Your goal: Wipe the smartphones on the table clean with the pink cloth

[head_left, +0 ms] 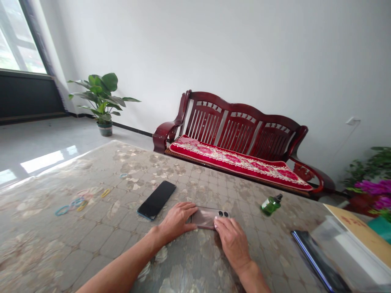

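Observation:
A pinkish phone (210, 215) lies face down on the patterned table (91, 228), camera lenses toward the right. My left hand (177, 221) rests on its left end with fingers curled over the edge. My right hand (232, 240) touches its near right corner with fingertips pressed on it. A black phone (157, 199) lies screen up just left of my left hand.
Several coloured rubber bands (76, 202) are scattered at the left. A small green bottle (270, 204) lies at the right. A dark phone (317, 260) and a box (360, 232) sit at the right edge. A red wooden bench (238, 146) and potted plant (102, 99) stand beyond.

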`<state>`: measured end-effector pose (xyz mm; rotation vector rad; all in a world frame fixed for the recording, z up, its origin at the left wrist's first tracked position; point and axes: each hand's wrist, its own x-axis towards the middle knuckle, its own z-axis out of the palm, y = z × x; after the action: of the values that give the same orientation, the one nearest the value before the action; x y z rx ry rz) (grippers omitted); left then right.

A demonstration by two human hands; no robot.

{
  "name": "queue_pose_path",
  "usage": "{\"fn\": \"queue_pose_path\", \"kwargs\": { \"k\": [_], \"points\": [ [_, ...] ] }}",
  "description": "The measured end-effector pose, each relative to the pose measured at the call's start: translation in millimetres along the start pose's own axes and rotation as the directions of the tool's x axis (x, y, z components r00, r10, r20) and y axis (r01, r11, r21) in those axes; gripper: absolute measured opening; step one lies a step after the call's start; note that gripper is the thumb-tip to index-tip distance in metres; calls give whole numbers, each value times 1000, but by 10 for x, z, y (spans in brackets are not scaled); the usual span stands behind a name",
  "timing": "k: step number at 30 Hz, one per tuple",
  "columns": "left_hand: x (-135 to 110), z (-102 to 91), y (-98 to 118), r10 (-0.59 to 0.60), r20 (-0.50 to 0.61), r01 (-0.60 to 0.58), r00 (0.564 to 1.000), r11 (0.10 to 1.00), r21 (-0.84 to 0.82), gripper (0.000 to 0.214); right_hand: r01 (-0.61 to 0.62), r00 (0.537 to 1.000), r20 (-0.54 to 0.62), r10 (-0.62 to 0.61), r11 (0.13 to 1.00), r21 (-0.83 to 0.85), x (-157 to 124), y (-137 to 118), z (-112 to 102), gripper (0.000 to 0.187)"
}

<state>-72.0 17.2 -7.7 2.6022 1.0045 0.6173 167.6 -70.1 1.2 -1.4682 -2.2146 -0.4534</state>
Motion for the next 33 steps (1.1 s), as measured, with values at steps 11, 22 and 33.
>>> {"fn": "queue_pose_path", "kwargs": {
  "k": [11,22,33],
  "points": [
    [-3,5,-6,3,-7,-3,1000,1000,-9,49,-12,1000,-26,12,1000,19,-26,102,97,27],
    [3,13,-15,5,1,-5,1000,1000,-12,51,-7,1000,-11,8,998,60,175,-85,72,25],
    [2,12,-11,17,-3,-17,1000,999,-28,49,-219,975,49,216,970,101,-77,242,-69,29]
  ]
}}
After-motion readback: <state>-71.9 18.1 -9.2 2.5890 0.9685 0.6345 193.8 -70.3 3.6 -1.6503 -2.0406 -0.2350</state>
